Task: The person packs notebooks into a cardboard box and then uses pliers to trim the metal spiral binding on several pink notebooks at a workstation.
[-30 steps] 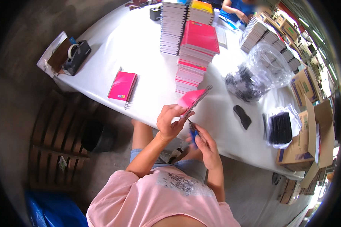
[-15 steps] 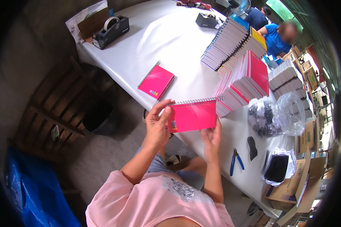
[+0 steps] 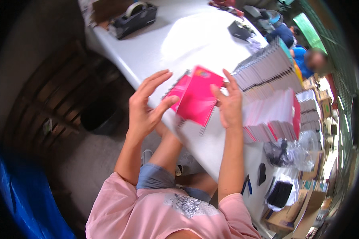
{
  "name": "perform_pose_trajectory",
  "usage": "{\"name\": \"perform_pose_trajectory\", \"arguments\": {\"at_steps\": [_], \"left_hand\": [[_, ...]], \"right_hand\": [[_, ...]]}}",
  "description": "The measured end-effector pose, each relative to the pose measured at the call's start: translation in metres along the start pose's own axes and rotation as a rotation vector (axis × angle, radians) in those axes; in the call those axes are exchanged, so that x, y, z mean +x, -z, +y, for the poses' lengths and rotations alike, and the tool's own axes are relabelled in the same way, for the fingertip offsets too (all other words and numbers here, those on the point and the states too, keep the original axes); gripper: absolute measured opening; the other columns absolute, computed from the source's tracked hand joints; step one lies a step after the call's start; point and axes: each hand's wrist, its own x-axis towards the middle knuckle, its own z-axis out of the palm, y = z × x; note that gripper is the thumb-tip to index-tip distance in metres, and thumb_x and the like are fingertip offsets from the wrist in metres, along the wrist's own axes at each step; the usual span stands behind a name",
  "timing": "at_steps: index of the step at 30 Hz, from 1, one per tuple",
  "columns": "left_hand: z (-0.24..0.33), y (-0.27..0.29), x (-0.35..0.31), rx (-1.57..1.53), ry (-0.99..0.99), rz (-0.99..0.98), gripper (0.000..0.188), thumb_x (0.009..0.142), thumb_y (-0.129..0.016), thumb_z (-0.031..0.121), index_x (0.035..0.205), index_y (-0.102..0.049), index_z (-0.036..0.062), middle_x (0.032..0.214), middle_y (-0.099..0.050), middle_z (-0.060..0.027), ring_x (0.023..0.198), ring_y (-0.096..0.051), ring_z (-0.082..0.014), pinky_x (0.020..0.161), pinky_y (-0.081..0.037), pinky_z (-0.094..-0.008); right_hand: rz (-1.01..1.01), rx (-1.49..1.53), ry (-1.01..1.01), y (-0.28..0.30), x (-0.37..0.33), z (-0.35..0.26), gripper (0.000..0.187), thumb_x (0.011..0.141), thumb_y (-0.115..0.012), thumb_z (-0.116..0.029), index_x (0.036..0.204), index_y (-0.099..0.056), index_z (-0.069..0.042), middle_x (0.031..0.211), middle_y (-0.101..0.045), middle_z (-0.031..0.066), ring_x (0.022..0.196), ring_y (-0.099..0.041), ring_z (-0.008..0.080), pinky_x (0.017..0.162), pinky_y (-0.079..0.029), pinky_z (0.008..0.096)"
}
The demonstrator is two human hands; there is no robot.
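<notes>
Notebook, its side gripped between thumb and fingers of the right hand, hides part of a second notebook near the edge of the table. The left hand spreads its fingers wide beside both

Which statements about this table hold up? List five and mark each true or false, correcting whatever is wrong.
1. The right hand is at the spiral-bound edge of a tilted pink notebook. True.
2. The left hand is clenched in a fist. False: it is open, thumb apart from the fingers.
3. The blue-handled pliers lie near a flat black piece. True.
4. The tape dispenser at the upper left is bright yellow. False: its body is black.
5. The row of spiral-bound books stands on the floor. False: it is on the white table.
</notes>
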Motion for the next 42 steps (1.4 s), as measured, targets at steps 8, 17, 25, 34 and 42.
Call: {"name": "perform_pose_trajectory", "arguments": {"at_steps": [8, 17, 25, 34, 42], "left_hand": [[-0.069, 0.018, -0.029, 0.137, 0.231, -0.272, 0.064, 0.062, -0.079, 0.030, 0.121, -0.059, 0.0164, 0.125, -0.055, -0.0105, 0.115, -0.052, -0.0270, 0.096, -0.040, -0.0357], [-0.095, 0.000, -0.030, 0.414, 0.040, -0.273, 0.043, 0.064, -0.076, 0.026, 0.105, -0.069, 0.0178, 0.108, -0.066, 0.0004, 0.107, -0.055, -0.0172, 0.085, -0.033, -0.0330], [-0.102, -0.006, -0.031, 0.343, -0.028, -0.215, 0.040, 0.065, -0.076, 0.026, 0.102, -0.069, 0.0139, 0.104, -0.067, -0.0020, 0.103, -0.058, -0.0200, 0.085, -0.035, -0.0331], [-0.107, 0.003, -0.029, 0.320, -0.018, -0.251, 0.036, 0.071, -0.072, 0.027, 0.104, -0.068, 0.0139, 0.105, -0.066, -0.0010, 0.104, -0.057, -0.0198, 0.086, -0.033, -0.0357], [-0.089, -0.004, -0.033, 0.493, -0.113, -0.267, 0.031, 0.075, -0.070, 0.020, 0.106, -0.069, 0.0207, 0.107, -0.065, -0.0027, 0.106, -0.056, -0.0221, 0.087, -0.035, -0.0371]], "right_hand": [[0.080, -0.073, -0.208, -0.003, 0.027, 0.063, 0.044, 0.082, -0.063, 0.003, 0.124, -0.049, 0.001, 0.114, -0.052, 0.0079, 0.092, -0.060, 0.0163, 0.073, -0.053, 0.0292], [0.080, -0.895, -0.041, 0.011, 0.032, 0.109, 0.041, 0.077, -0.058, -0.029, 0.116, -0.059, -0.015, 0.116, -0.055, 0.0045, 0.111, -0.047, 0.0261, 0.093, -0.029, 0.0509], [0.083, -0.942, -0.055, 0.006, 0.032, 0.099, 0.043, 0.079, -0.059, -0.032, 0.116, -0.058, -0.011, 0.120, -0.052, 0.0088, 0.113, -0.046, 0.0274, 0.093, -0.029, 0.0505], [0.457, -1.225, 1.009, 0.041, -0.093, -0.082, 0.056, 0.078, -0.069, -0.015, 0.129, -0.048, -0.007, 0.126, -0.047, 0.0152, 0.117, -0.043, 0.0303, 0.098, -0.032, 0.0429], [0.772, -0.772, 0.133, 0.175, -0.095, -0.127, 0.050, 0.086, -0.059, -0.042, 0.118, -0.054, -0.004, 0.097, -0.057, 0.0059, 0.085, -0.049, 0.0120, 0.073, -0.039, 0.0264]]}}
